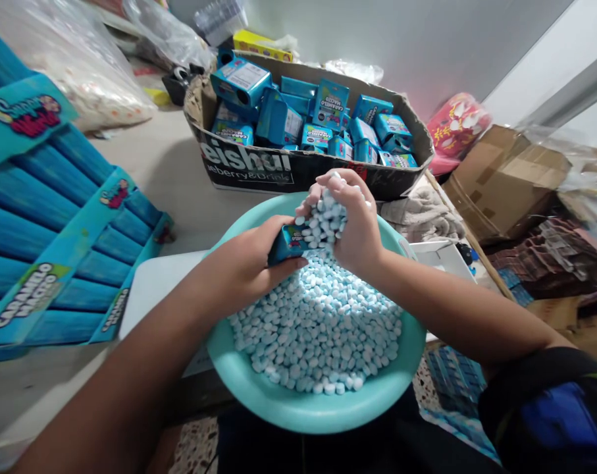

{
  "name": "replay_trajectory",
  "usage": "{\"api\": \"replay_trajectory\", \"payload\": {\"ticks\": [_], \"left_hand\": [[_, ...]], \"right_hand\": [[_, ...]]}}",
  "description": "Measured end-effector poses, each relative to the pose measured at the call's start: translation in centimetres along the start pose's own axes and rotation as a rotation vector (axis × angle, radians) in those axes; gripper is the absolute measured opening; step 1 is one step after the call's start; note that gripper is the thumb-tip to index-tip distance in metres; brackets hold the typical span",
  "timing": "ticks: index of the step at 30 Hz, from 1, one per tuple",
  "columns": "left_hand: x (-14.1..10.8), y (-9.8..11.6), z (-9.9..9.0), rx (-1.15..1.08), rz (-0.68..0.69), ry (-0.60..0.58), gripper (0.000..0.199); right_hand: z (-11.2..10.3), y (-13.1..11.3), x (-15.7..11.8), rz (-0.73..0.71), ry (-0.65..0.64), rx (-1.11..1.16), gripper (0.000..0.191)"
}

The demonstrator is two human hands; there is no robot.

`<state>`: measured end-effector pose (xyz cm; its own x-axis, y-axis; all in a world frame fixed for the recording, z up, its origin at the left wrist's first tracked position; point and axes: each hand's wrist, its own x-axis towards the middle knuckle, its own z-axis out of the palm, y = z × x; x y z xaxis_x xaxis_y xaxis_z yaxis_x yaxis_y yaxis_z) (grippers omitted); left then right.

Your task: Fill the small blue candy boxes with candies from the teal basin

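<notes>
My left hand (253,253) grips a small blue candy box (287,243), its printed side facing up, above the tub. Cupped beside it, my right hand (360,227) holds a heap of small white and pale blue candies (326,220) against the end of the box. Whether any candies are inside the box cannot be seen. Below both hands, a turquoise plastic tub (322,421) holds a large pile of the same loose candies (318,342).
Behind the tub stands a torn-edged cardboard carton (249,168) full of blue candy boxes (278,118). Blue printed display trays (76,250) rise at the left. A clear bag (95,85) lies farther back. At the right are a grey cloth (421,214) and a brown box (505,178).
</notes>
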<state>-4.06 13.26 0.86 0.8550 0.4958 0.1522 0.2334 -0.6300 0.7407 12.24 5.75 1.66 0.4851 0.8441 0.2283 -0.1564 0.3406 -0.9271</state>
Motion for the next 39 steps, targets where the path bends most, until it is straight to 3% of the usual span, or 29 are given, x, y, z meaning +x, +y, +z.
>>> {"api": "replay_trajectory", "payload": {"ticks": [11,17,23,30,39], "left_hand": [[0.18,-0.38,-0.75,-0.047,0.006,-0.049,0.056],[0.25,0.16,-0.71,-0.024,0.012,0.029,0.053],[0.04,0.23,-0.85,-0.033,-0.046,0.004,0.046],[-0.39,0.22,-0.61,-0.062,-0.099,0.054,0.06],[-0.57,0.61,-0.82,-0.013,-0.031,0.032,0.041]], "right_hand": [[0.12,0.08,0.18,-0.016,-0.093,0.151,0.034],[-0.19,0.49,0.48,-0.045,-0.158,0.163,0.036],[-0.52,0.59,0.6,-0.048,-0.148,0.122,0.033],[-0.37,0.75,0.63,-0.057,-0.153,0.115,0.029],[-0.32,0.85,0.51,-0.031,-0.116,0.105,0.031]]}}
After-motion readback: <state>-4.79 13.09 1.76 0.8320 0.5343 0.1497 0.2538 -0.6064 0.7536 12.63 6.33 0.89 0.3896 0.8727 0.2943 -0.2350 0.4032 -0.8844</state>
